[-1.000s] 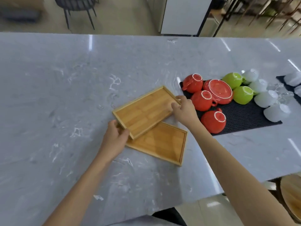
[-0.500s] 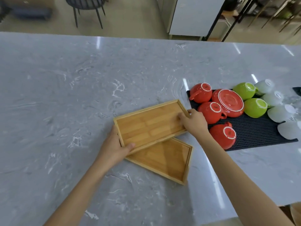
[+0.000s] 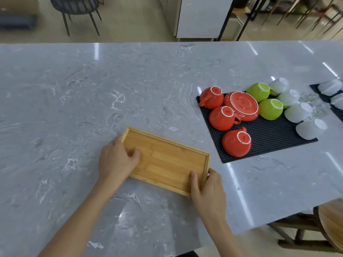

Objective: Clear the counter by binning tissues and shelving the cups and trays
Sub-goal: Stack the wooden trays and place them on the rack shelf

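A wooden tray [image 3: 167,160] lies on the grey marble counter [image 3: 92,99], squarely stacked on a second tray that it hides. My left hand [image 3: 117,160] grips the stack's left short end, thumb inside the rim. My right hand [image 3: 207,186] grips the near right corner, thumb on the tray floor. To the right, a black mat [image 3: 269,143] carries upside-down red cups [image 3: 236,141], a red saucer [image 3: 241,105], green cups [image 3: 270,109] and white cups [image 3: 298,113].
A second dark mat [image 3: 334,106] with more white cups sits at the far right edge. A wooden stool [image 3: 332,225] stands below the counter's near right corner. A chair [image 3: 78,8] and a white cabinet [image 3: 202,17] stand beyond the counter.
The upper tray, angled across the lower one before, now sits aligned on top of it. My right hand moved from the far corner to the near right corner.
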